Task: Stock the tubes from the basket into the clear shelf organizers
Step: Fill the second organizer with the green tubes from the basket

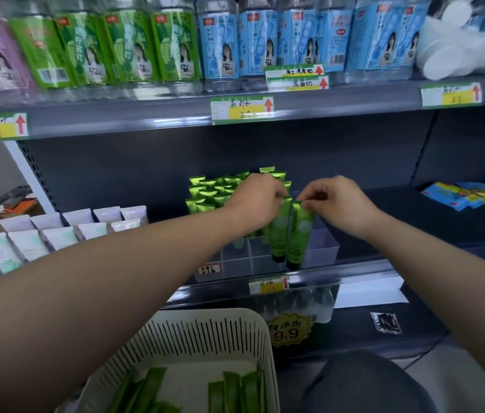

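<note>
Two green tubes hang cap-down over the clear shelf organizer (323,248) on the middle shelf. My left hand (254,201) pinches the crimped top of the left green tube (280,231). My right hand (335,201) pinches the top of the right green tube (299,236). Their dark caps sit low in the organizer's front compartments. Several stocked green tubes (214,189) stand upright in the rear compartments, partly hidden by my left hand. The white slotted basket (205,329) sits below, holding several green tubes (235,391) lying flat.
White and pale tubes (56,231) stand in rows on the left of the same shelf. Blue packets (468,195) lie at the right. Green, blue and pink bottles (175,46) fill the shelf above. Price tags (241,110) line the shelf edges.
</note>
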Demonstrator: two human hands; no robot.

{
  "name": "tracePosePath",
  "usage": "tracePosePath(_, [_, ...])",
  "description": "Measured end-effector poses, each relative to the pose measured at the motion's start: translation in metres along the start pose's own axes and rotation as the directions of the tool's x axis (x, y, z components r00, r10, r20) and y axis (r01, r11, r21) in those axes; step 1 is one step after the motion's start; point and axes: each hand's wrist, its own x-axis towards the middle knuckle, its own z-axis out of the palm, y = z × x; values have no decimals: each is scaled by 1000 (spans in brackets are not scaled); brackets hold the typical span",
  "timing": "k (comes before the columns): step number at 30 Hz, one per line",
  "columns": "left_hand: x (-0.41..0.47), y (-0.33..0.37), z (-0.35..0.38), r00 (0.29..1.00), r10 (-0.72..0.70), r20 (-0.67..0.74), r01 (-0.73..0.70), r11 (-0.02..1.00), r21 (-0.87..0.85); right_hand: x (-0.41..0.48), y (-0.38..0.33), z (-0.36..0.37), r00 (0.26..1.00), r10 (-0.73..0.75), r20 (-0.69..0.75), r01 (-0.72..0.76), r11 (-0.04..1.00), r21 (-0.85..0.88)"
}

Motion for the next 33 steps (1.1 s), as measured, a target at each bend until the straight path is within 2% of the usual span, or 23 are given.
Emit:
tracePosePath(9, [45,4,7,996,6,-89,-7,1000,-8,29,20,-8,995,-64,-72,59,995,-80])
tracePosePath(15, [72,-6,17,997,-5,-77,4,1000,-10,46,32,-5,991,-81,-108,70,992,-106])
tracePosePath(23, [94,-26,35,997,-67,-47,67,998,14,73,54,13,977,-174,-120,150,972,-182])
tracePosePath(33, [107,-41,64,991,-128,23,127,991,44,84,80,46,985,-141,-96,128,983,-131])
